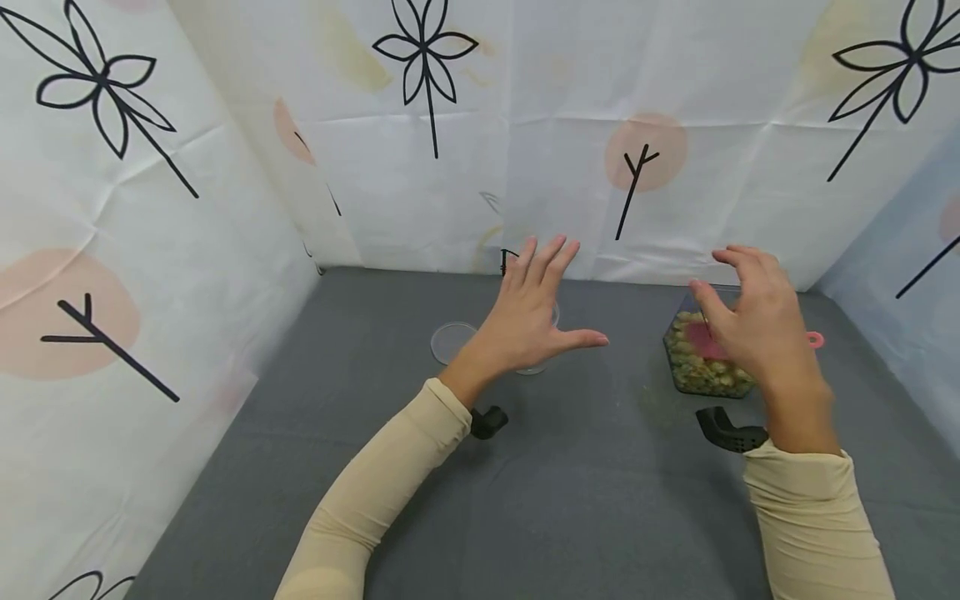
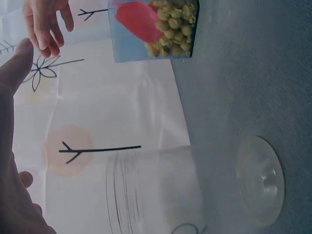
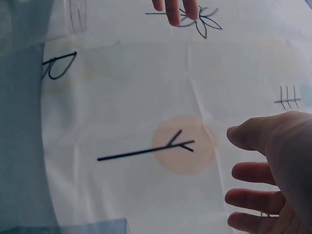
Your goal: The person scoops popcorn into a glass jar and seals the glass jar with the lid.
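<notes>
Hovering hands: both hands hang in the air above the grey bench (image 1: 585,500), each holding nothing.
Left hand: the left hand (image 1: 536,312) is spread flat, fingers straight and fanned, thumb pointing toward the right; it floats over a clear plastic cup (image 2: 156,190) and hides most of it in the head view.
Right hand: the right hand (image 1: 750,321) has its fingers loosely bent and apart, thumb out, poised over a clear container (image 1: 705,358); whether any fingertip touches the container, I cannot tell.
Clear container: it stands on the bench toward the right, near the back wall, filled with small yellow-green pieces (image 2: 176,24).
Pink scoop: a pink scoop (image 2: 139,20) lies in the container on top of the pieces; its handle end (image 1: 815,339) sticks out past the right hand in the head view.
Clear plastic cup: it stands upright on the bench near the middle, ribbed near its rim, well apart from the container.
Clear lid: a round clear lid (image 1: 452,342) lies flat on the bench just beside the cup, on its left.
Sleeves: both arms wear cream sleeves (image 1: 390,492); a black wrist mount (image 1: 727,429) shows under the right wrist.
Backdrop: white cloth (image 1: 525,125) printed with black flowers and peach circles walls in the bench.
</notes>
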Demonstrator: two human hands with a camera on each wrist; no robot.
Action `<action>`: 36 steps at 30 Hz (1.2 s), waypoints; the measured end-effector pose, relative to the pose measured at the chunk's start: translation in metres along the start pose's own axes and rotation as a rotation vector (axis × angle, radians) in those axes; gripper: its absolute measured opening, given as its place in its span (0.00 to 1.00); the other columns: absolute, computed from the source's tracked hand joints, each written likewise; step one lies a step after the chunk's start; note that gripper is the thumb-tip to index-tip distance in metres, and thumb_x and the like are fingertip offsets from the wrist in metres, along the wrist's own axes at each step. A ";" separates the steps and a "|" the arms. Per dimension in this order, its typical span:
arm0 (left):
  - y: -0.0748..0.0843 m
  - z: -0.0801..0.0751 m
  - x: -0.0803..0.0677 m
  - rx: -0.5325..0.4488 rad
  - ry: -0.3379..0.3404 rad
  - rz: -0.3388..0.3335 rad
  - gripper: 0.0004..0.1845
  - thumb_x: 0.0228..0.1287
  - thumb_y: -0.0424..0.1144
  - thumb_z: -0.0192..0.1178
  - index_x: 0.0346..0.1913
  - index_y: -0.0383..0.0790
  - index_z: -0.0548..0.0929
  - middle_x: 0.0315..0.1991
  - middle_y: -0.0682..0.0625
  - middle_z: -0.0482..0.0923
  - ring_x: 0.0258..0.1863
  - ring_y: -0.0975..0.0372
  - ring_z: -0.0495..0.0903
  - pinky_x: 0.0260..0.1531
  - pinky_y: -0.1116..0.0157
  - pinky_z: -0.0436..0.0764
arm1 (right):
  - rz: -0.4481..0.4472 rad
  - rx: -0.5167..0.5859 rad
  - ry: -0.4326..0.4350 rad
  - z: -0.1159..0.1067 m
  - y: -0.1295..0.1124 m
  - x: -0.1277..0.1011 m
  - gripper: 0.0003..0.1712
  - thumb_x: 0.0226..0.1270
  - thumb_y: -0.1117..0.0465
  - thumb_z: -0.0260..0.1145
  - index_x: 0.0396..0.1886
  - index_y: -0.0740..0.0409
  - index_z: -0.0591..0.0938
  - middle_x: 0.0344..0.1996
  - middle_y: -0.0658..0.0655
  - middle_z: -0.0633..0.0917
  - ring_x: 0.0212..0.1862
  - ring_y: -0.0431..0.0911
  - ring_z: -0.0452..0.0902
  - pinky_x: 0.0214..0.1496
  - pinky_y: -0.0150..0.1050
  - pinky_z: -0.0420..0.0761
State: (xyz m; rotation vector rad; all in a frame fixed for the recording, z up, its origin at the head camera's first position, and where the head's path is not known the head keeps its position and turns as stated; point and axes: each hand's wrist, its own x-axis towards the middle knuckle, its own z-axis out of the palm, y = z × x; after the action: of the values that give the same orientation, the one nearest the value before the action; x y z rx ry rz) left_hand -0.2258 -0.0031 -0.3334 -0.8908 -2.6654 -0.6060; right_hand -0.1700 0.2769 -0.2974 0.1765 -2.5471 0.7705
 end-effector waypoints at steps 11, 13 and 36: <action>0.024 0.008 0.013 -0.111 0.002 0.119 0.64 0.55 0.69 0.69 0.83 0.56 0.38 0.84 0.53 0.37 0.85 0.54 0.34 0.83 0.55 0.43 | 0.244 -0.053 0.168 -0.030 0.023 -0.018 0.32 0.79 0.57 0.56 0.77 0.63 0.65 0.74 0.72 0.66 0.73 0.68 0.61 0.70 0.68 0.64; 0.028 0.011 0.014 -0.150 -0.001 0.129 0.63 0.56 0.67 0.70 0.83 0.55 0.39 0.84 0.53 0.38 0.85 0.55 0.34 0.83 0.56 0.44 | 0.260 -0.073 0.191 -0.029 0.027 -0.020 0.32 0.78 0.57 0.57 0.77 0.63 0.66 0.73 0.72 0.67 0.72 0.68 0.62 0.70 0.68 0.64; 0.064 0.071 0.054 -0.248 -0.134 0.131 0.59 0.61 0.69 0.65 0.83 0.55 0.39 0.84 0.56 0.39 0.84 0.62 0.40 0.80 0.61 0.56 | 0.548 -0.128 -0.296 -0.043 0.069 -0.034 0.54 0.79 0.33 0.44 0.80 0.74 0.43 0.74 0.83 0.55 0.69 0.79 0.57 0.62 0.76 0.65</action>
State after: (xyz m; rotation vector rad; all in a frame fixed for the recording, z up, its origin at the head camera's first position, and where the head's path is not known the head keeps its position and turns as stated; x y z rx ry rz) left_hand -0.2362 0.1040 -0.3562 -1.2019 -2.6596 -0.8883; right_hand -0.1402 0.3576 -0.3164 -0.5056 -2.9566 0.8156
